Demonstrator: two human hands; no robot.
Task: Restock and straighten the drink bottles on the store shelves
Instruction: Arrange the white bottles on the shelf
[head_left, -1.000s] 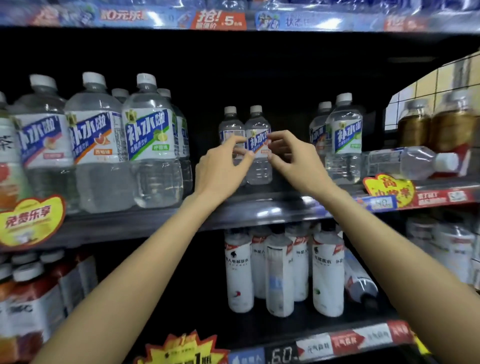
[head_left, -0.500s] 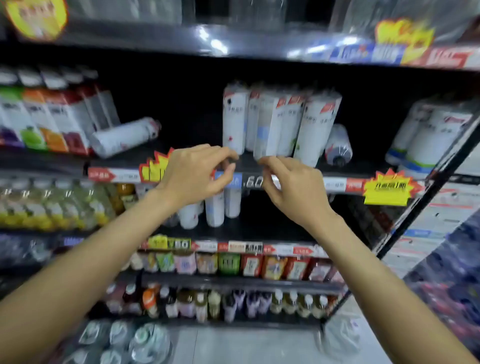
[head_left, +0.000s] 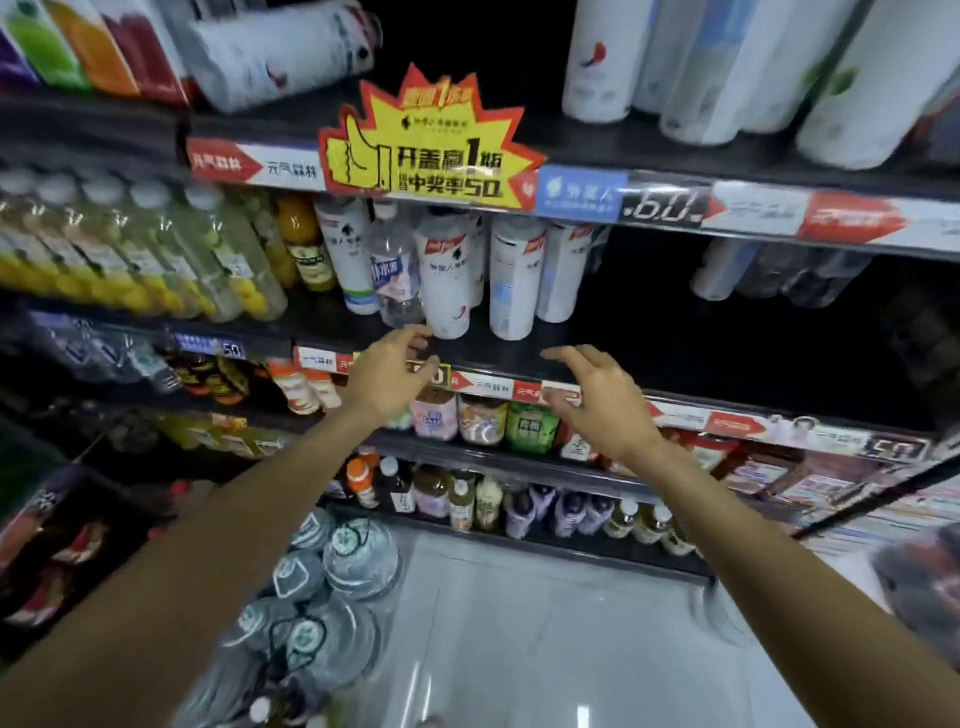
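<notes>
Since half a second ago both hands have dropped a shelf: the left hand (head_left: 389, 371) and right hand (head_left: 597, 400), apart and empty with loose fingers, reach toward the white plastic-sleeved drink bottles (head_left: 452, 280) on the dark metal shelf (head_left: 623, 358) (straightening comes next, probably); glossy grey floor (head_left: 545, 623) below.

2 bare arms stretched forward, both hands empty

The left hand (head_left: 390, 371) is raised with its back to the camera, fingers loosely bent and thumb pointing right, gripping nothing. The right hand (head_left: 597, 400) sits level with it and well apart, fingers spread and slightly curved, thumb held out toward the left hand. Both forearms run up from the lower corners
</notes>
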